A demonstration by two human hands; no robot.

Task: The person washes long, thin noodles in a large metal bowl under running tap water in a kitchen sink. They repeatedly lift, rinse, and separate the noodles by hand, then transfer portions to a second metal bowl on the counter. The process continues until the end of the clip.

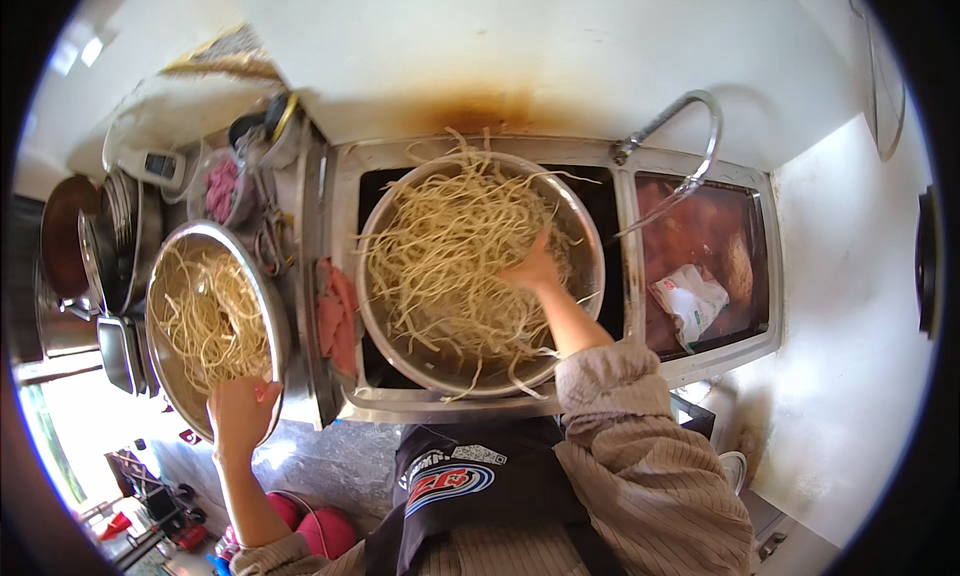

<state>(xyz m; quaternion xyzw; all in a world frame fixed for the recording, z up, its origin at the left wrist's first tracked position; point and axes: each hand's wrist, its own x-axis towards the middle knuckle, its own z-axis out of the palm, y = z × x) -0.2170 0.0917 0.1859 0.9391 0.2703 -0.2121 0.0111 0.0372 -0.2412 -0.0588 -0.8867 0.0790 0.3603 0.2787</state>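
Observation:
A large steel bowl (600,276) sits over the left sink basin, heaped with long, pale, noodle-like strands (450,253); a few hang over its rim. My right hand (536,264) reaches into this heap with its fingers partly buried, so whether they close on strands is hidden. To the left, a second steel bowl (277,306) stands tilted and holds a smaller tangle of the same strands (214,321). My left hand (244,411) is at its near rim, thumb inside and fingers over the edge, gripping it.
Reddish liquid with a white printed packet (691,306) fills the right basin (772,276). A curved metal faucet (709,133) arches over it. A pink cloth (337,313) lies left of the sink. Scissors (274,238), a tub with pink cloth (225,189), a digital scale (154,167) and stacked pans (124,231) stand farther left.

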